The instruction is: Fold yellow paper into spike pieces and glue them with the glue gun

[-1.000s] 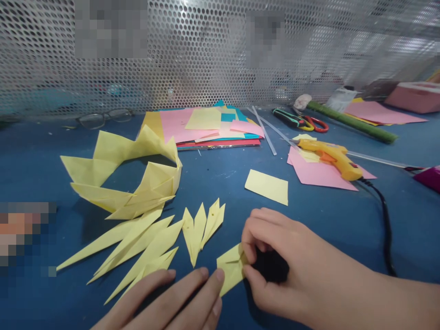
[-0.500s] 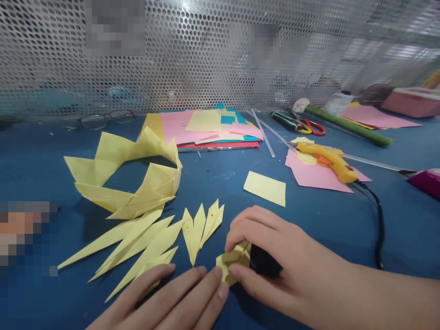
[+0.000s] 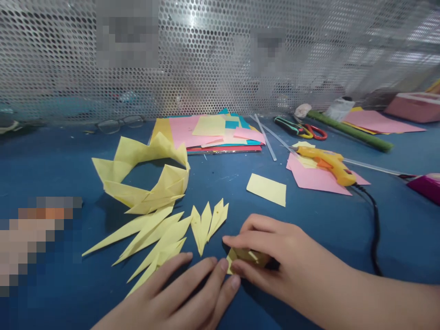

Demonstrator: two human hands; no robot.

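My right hand [image 3: 271, 250] is closed around a small folded piece of yellow paper [image 3: 231, 266], its thumb and fingers largely covering it. At the paper's left corner, the thumb and index fingertips of my left hand [image 3: 192, 288] pinch its edge, while the other fingers stretch over the table. Just beyond lie two small pointed folded yellow paper pieces [image 3: 200, 224]. Left of them are several long pointed yellow paper pieces [image 3: 156, 247], partly under my left fingers. A ring of folded yellow paper [image 3: 120, 158] with peaked edges stands behind these.
A yellow paper rectangle [image 3: 267, 189] lies ahead. Colored paper sheets [image 3: 185, 133], scissors [image 3: 316, 133] and a green stem [image 3: 350, 130] are further back. A yellow glue gun [image 3: 326, 162] rests on pink paper, its black cord [image 3: 376, 229] trailing nearby. Another person's blurred hand [image 3: 37, 233] is at left.
The view has shifted, so the table things appear further right. My right fingers have curled further over the yellow paper, and less of it shows. My left fingertips remain at its edge.
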